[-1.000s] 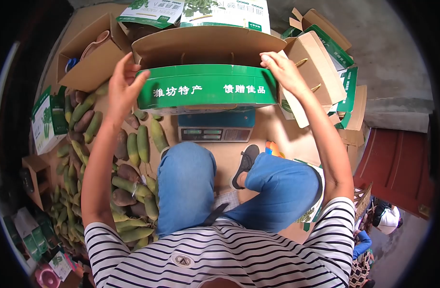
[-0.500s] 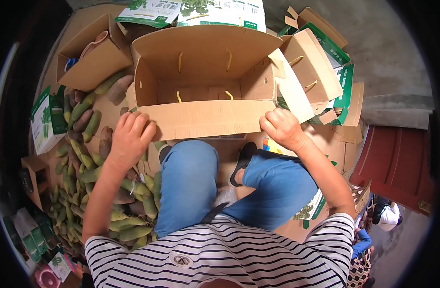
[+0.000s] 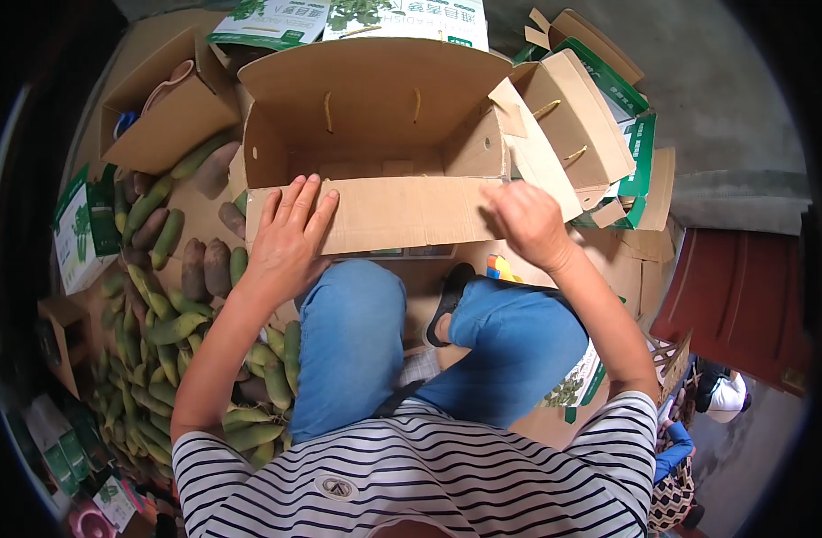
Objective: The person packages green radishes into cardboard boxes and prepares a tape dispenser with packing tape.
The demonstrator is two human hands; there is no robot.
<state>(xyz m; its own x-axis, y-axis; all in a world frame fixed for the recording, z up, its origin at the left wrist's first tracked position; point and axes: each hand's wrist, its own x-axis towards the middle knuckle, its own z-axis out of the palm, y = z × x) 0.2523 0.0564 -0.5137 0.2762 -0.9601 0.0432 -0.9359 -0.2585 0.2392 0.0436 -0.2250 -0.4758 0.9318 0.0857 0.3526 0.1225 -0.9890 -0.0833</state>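
Cardboard box down and open, top centre of the frame

Big brown corrugated cardboard box (image 3: pixel 375 117) now sits mouth-up just beyond the blue-jeaned knees (image 3: pixel 353 323), with yellow handle cords showing inside. A second ago it was up in the air with its green printed side facing the camera, so the turning-over looks finished and the work has moved to the front flap (image 3: pixel 402 213). Left hand (image 3: pixel 290 233) lies flat on that flap, fingers spread and pressing. Right hand (image 3: pixel 527 220) is loosely curled at the flap's right end (blurred, so I can't tell whether it's pinching the edge). Pile of long green and brown vegetables (image 3: pixel 169 332) fills the lower left, near the left forearm.
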